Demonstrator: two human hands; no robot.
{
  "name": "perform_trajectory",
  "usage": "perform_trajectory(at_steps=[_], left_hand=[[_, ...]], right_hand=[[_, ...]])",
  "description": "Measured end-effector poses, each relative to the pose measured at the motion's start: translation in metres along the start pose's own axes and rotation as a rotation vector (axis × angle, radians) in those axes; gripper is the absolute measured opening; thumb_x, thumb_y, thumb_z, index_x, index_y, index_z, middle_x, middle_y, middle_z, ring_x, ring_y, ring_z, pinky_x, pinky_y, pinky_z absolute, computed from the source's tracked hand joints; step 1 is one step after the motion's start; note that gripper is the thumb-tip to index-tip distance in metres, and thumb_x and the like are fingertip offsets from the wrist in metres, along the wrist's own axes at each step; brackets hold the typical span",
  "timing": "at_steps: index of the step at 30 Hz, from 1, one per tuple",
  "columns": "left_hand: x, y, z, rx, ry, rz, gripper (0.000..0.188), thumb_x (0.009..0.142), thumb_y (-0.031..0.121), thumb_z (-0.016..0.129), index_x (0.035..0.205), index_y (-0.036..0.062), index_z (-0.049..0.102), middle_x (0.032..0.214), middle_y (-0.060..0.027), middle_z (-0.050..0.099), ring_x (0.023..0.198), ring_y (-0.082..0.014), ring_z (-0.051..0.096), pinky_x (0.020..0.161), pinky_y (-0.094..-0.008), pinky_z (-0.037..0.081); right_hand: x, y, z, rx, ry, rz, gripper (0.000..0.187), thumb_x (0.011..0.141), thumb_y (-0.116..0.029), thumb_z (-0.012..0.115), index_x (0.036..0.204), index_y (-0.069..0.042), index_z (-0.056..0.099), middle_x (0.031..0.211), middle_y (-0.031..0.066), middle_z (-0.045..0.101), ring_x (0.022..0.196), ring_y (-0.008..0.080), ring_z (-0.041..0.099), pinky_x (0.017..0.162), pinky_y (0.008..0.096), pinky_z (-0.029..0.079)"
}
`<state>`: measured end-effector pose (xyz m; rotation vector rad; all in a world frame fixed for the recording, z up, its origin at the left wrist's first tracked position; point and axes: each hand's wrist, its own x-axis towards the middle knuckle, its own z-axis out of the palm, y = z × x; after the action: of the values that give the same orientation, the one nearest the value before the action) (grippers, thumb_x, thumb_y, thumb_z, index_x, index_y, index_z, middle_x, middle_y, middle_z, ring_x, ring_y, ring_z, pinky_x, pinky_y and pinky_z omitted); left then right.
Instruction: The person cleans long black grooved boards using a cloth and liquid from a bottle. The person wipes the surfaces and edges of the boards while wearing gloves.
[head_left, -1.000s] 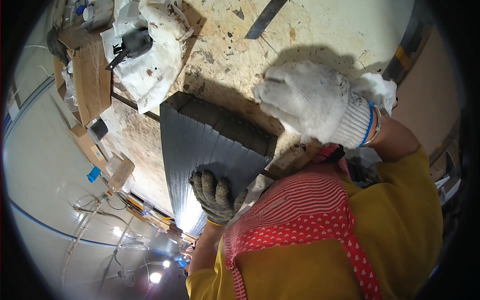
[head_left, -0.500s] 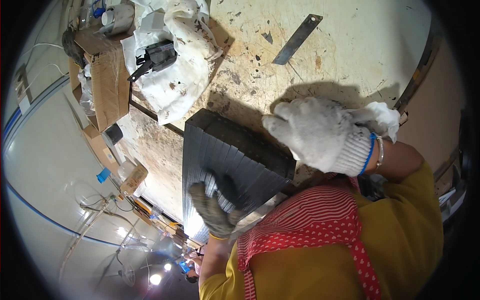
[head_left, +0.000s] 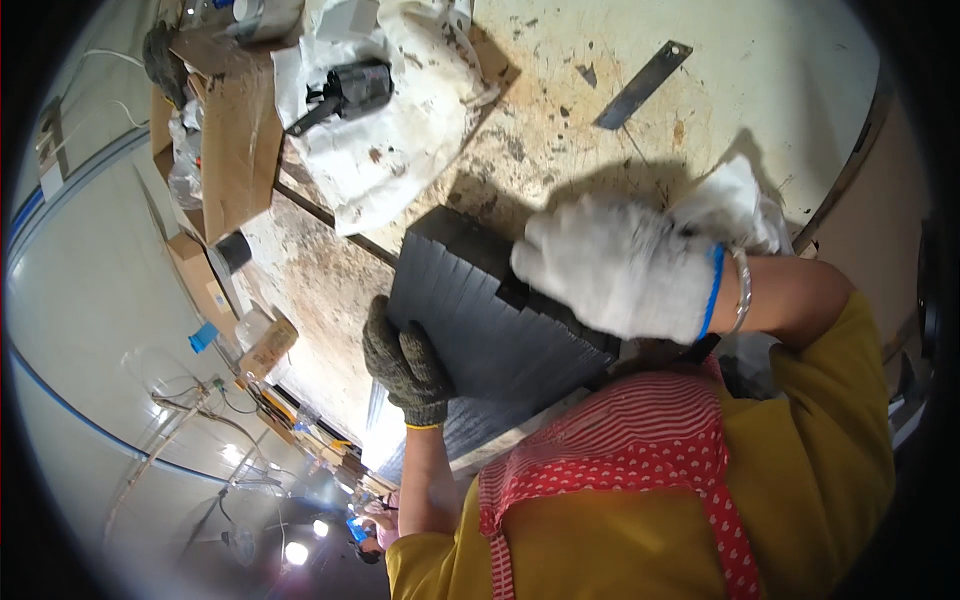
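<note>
A stack of dark, thin strips (head_left: pixel 490 345) lies on the stained bench (head_left: pixel 790 100), its 5 o'clock side close to the red-and-white apron (head_left: pixel 600 440). At the stack's 9 o'clock side, the dark-gloved left hand (head_left: pixel 405 365) lies against it, fingers close together; whether it grips the edge, I cannot tell. At 2 o'clock, the white-gloved right hand (head_left: pixel 612 268) sits over the end face, blurred, fingers bunched; whether anything is pinched beneath them is hidden.

The strips look smooth and loosely layered, so a one-sided push could make them slide or fan out of line. The bulky knit could snag a strip end where the edge looks uneven, or catch several at once. A flat metal bar (head_left: pixel 643 86) rests well apart at 1 o'clock.
</note>
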<state>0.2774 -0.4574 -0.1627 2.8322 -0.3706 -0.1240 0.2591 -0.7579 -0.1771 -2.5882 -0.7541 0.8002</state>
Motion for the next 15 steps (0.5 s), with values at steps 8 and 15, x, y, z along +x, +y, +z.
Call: perform_trajectory(at_steps=[8, 15], left_hand=[[-0.026, -0.018, -0.008, -0.151, 0.150, 0.087, 0.055, 0.103, 0.029, 0.045, 0.142, -0.0100, 0.037, 0.144, -0.0252, 0.043, 0.135, -0.0368, 0.043, 0.112, -0.0440, 0.036], [-0.058, -0.043, -0.012, 0.055, 0.066, 0.014, 0.056, 0.104, 0.031, 0.041, 0.147, -0.0059, 0.037, 0.150, -0.0246, 0.040, 0.137, -0.0377, 0.040, 0.116, -0.0455, 0.027]], right_hand=[[-0.001, 0.032, 0.019, 0.183, 0.515, 0.113, 0.016, 0.089, -0.010, 0.060, 0.101, 0.001, 0.059, 0.076, 0.0115, 0.058, 0.074, 0.0220, 0.065, 0.066, 0.0346, 0.058], [0.039, 0.014, -0.031, 0.142, 0.008, 0.088, 0.034, 0.089, 0.001, 0.053, 0.123, 0.004, 0.050, 0.084, 0.0090, 0.052, 0.068, 0.0119, 0.056, 0.048, 0.0241, 0.052]])
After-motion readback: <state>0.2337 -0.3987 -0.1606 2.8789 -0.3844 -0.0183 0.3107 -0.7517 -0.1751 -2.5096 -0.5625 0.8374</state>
